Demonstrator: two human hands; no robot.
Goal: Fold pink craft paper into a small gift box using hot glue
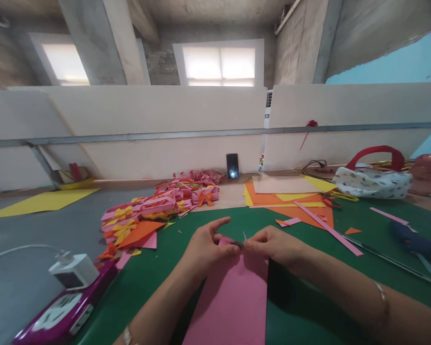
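A long pink sheet of paper (233, 302) stretches from the bottom of the view up to my hands. My left hand (208, 247) grips its far edge between thumb and fingers, with the index finger sticking out. Close beside it, my right hand (273, 245) pinches the same far edge with thumb and fingertips. The edge looks folded or curled and shadowed between the hands, and a thin pale tip pokes up there; I cannot make out what it is.
Pink, orange and yellow paper bows (158, 206) are heaped at left. Behind at right lie orange and yellow sheets (301, 211), scissors (341, 195) and pink strips (330, 230). A blue glue gun (413, 239) is far right, a purple power strip (72, 306) near left. A phone (232, 166) leans behind.
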